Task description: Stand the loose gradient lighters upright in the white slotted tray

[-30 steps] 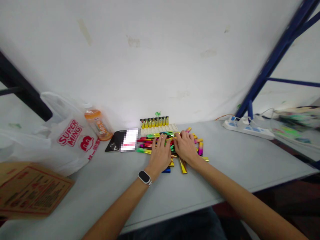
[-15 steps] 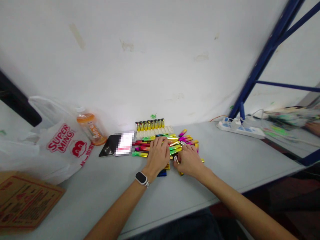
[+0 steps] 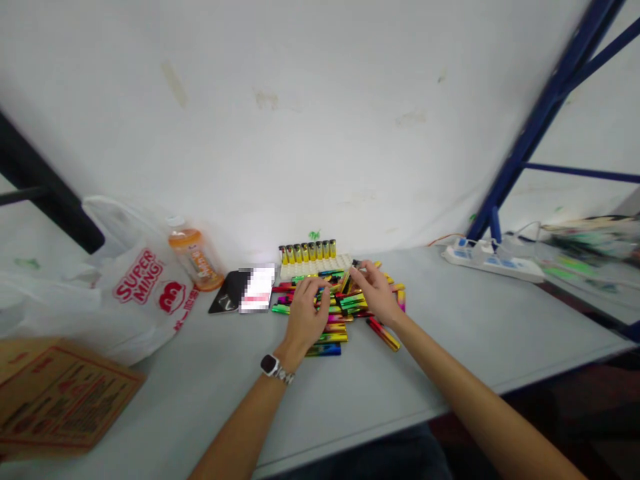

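1. The right hand [image 3: 376, 292] has its thumb and fingers closed on a slim piece [image 3: 356, 264] with a dark top, above the far side of the pile.
2. The left hand [image 3: 305, 319] is curved over the left part of the pile, its thumb and fingers apart; whether it touches the pieces below, I cannot tell. A watch [image 3: 270, 365] with a dark face and a linked, metal-looking band sits on this wrist.
3. The pile [image 3: 353, 303] lies between and under the hands: smooth, shiny, slender pieces in green, gold, red, pink and blue. One red-and-gold piece [image 3: 383, 335] lies slanted at the near edge.
4. Just behind the pile is a cream tray [image 3: 300, 270] with a bumpy surface, where eight yellow pieces [image 3: 305, 253] with black tops stand upright in one row.
5. To the left are a dark flat device [image 3: 230, 291], an orange bottle [image 3: 197, 260], a crinkled white plastic bag [image 3: 145, 283] with red print, and a brown cardboard box [image 3: 75, 400].
6. The table [image 3: 425, 373] is grey and smooth. A white power strip [image 3: 493, 261] rests on it at the right, near a blue frame [image 3: 530, 133].
7. The wall [image 3: 325, 147] is white, with faded stains.
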A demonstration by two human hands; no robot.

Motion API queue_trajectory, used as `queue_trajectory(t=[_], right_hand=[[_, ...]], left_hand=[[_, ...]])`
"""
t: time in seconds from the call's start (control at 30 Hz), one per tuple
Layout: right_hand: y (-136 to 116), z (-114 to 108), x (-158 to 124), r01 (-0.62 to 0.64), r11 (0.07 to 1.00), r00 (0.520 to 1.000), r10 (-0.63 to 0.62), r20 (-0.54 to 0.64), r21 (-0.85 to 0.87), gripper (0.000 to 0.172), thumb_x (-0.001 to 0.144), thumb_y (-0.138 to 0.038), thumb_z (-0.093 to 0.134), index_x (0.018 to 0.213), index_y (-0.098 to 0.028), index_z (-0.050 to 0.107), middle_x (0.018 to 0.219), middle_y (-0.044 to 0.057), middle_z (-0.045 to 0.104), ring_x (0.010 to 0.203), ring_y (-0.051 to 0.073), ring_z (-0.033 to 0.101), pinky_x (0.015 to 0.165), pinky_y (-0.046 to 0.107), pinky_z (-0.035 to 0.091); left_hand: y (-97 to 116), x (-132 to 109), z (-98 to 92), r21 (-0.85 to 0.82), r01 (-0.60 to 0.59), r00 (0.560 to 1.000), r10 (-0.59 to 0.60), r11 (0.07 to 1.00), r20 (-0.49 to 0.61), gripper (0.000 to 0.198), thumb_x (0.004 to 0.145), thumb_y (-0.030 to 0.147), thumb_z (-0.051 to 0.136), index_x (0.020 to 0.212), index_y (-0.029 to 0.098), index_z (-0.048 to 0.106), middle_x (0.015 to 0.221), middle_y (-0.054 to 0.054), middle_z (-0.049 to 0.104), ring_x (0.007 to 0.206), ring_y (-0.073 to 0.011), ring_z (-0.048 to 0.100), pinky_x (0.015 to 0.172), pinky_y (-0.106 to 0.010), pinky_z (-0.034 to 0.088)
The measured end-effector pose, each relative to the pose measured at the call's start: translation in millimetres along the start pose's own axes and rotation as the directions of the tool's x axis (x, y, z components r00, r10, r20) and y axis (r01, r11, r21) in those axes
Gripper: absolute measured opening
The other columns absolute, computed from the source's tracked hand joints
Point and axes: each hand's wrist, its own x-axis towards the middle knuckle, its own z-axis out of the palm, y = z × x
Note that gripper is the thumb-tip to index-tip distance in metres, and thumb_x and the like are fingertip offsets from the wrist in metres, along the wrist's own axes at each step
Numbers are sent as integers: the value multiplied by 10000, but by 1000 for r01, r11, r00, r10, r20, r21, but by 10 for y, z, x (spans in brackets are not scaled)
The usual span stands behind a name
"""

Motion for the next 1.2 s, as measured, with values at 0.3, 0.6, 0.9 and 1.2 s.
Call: queue_trajectory(t=[0.3,0.6,0.9,1.2], right_hand=[[146,248,85,-119,931,990,139,-34,345,378,764,-486,663,977,-278,429,688,-70,605,524,119,521,430,205,401],[173,133,-65,-193,940,981,182,64,280,406,830,-607,557,750,-210,534,493,-92,336,393,70,231,366,205,175],[350,184,-66,-55,996,977,39,-211,-75,423,810,-477,550,504,-228,399,447,-55,345,440,101,294,433,258,240],[409,138,-57,-50,992,972,21,-235,-118,410,837,-488,518,542,-232,394,459,-58,353,452,107,310,453,261,262]], left_hand=[[-85,4,-2,-54,23,999,-21,998,34,178,978,256,448,899,198,597,989,-66,624,1006,-200,570,932,-352,453],[-74,-5,19,-71,36,999,-33,997,38,208,984,281,439,867,198,589,979,-67,622,1005,-201,572,945,-352,446],[-91,-12,41,-60,28,998,-25,998,60,206,976,264,452,854,193,601,966,-64,610,990,-199,566,930,-352,448],[-103,-17,46,-59,11,998,-7,998,69,206,974,250,461,840,195,607,959,-58,610,988,-198,566,925,-349,446]])
